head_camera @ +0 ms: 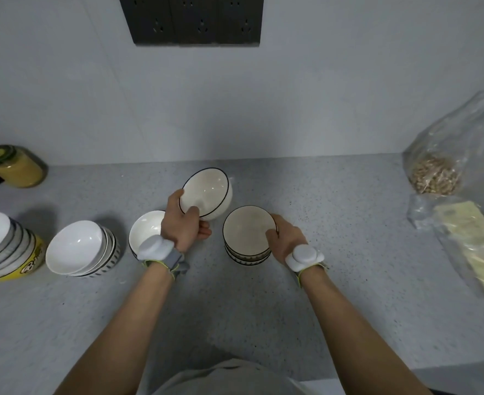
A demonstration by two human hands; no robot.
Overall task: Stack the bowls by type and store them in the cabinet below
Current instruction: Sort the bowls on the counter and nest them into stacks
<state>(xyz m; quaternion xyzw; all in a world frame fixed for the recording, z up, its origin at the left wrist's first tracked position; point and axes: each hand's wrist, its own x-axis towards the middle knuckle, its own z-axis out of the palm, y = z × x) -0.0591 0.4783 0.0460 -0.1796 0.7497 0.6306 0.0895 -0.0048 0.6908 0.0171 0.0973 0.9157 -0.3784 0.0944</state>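
1. Left hand [182, 223] grips a cream bowl with a dark rim [206, 192], thumb inside the near edge, fingers curled under. The bowl is lifted off the grey speckled bench [235, 309] and tilted toward the camera.
2. Right hand [285, 238] pinches the near-right rim of the top bowl of a short stack of cream bowls [248, 235], thumb inside the rim. The stack sits on the bench, just right of the lifted bowl; lower bowls show a dark dashed pattern on the outside.
3. Single white bowl [145, 233] on the bench, partly hidden behind the left wrist.
4. Further left, a leaning stack of white bowls with striped outsides [81, 248].
5. At the far-left edge, a taller leaning stack of bowls [4, 246]; the bottom one is yellow with black-and-white lettering, too distorted to read.
6. Far left by the wall: a jar of yellow contents with a green lid [16, 166]; lid label not legible.
7. Right side: a clear plastic bag with brown grainy contents [434, 175], and nearer, a clear pack of pale flat sheets [474, 243].
8. Dark socket panel [191, 19] on the wall, far centre.
9. White devices strapped on both wrists.
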